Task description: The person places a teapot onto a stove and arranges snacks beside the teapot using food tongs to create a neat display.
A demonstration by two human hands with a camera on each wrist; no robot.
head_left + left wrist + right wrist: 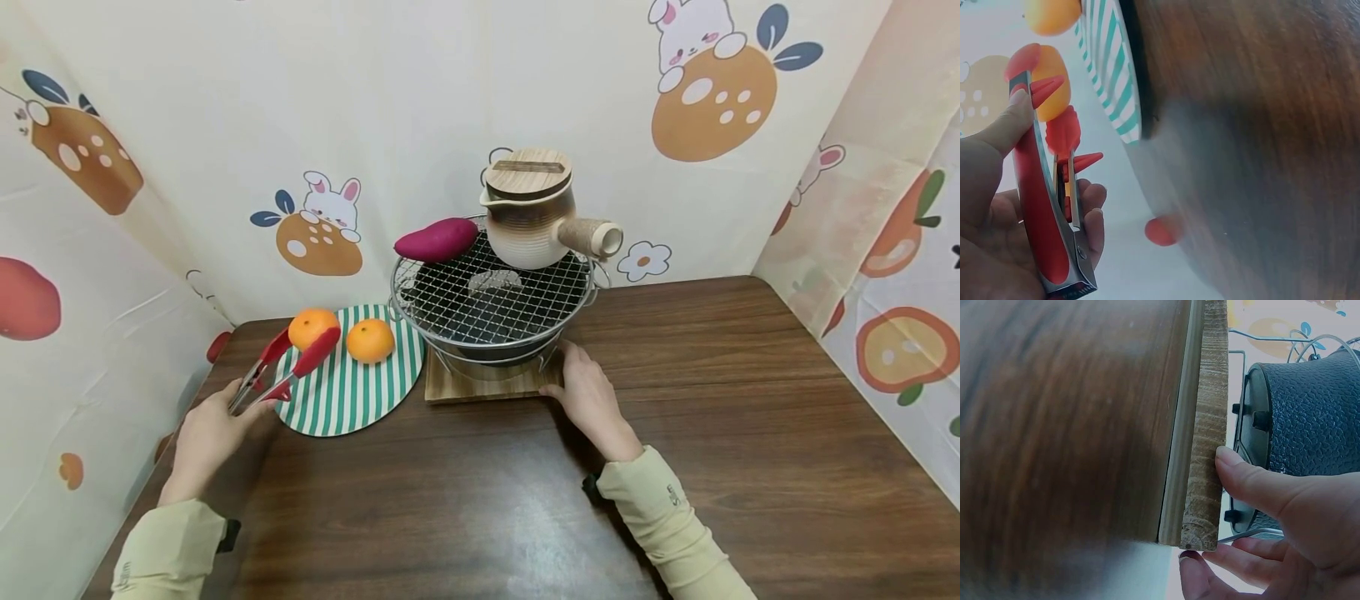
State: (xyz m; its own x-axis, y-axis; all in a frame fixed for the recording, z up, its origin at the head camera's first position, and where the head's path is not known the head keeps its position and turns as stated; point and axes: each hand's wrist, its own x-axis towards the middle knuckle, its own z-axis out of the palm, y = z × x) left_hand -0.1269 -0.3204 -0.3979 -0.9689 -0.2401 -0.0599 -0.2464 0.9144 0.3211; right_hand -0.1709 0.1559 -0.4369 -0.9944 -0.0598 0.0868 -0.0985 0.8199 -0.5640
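My left hand holds a pair of red-tipped tongs, their arms spread. The tong tips stand either side of one mandarin; whether they touch it I cannot tell. A second mandarin lies beside it on a green-and-white striped round mat. My right hand grips the front right corner of a wooden board, thumb on its edge and fingers round the side. On the board stands a black grill stove with a round wire rack.
On the rack, a purple sweet potato lies at the back left. A brown-and-cream teapot with a wooden lid and wrapped side handle stands at the back right. Patterned cloth hangs behind and beside the brown wooden table.
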